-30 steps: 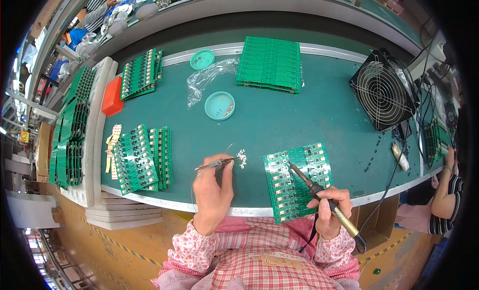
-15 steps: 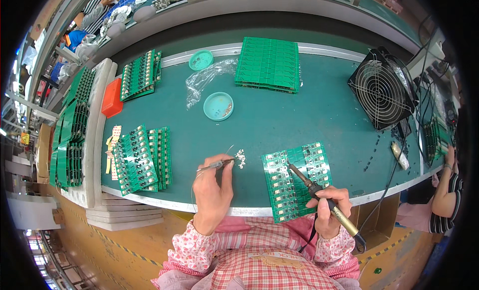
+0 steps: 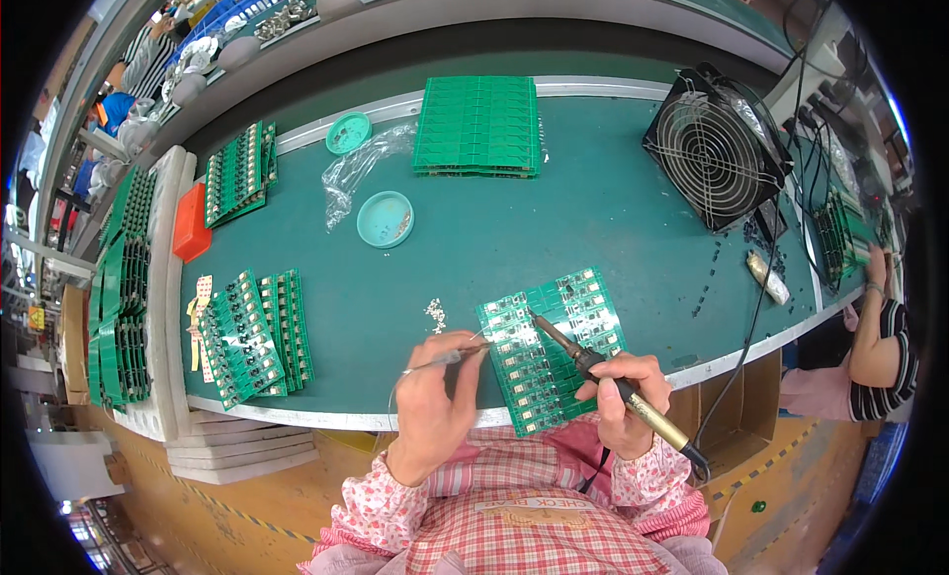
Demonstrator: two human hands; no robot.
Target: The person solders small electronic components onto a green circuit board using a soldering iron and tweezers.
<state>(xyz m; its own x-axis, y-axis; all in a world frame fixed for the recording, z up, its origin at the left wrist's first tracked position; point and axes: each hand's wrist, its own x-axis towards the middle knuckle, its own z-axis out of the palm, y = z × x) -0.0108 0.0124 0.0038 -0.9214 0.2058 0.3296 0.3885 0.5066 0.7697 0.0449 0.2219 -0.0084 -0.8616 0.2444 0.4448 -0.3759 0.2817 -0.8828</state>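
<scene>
Green surface (image 3: 554, 219) stretching out beyond both sets of fingers, and there's the black fan (image 3: 707, 150) standing ahead and to their right! The green circuit board (image 3: 537, 372) lies between the two, reaching beneath the right fingers (image 3: 638, 369), which are closed round a soldering iron (image 3: 573, 348), its tip forward over the board. Left fingers (image 3: 468, 382) pinching a slim grey tool (image 3: 445, 358), pointed at the board's near-left edge; tiny white parts (image 3: 435, 315) scattered just ahead of them.

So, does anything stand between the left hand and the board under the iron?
Nothing visible does: the left hand's thin tool points at the left edge of the board; the white bits lie off that path.
</scene>
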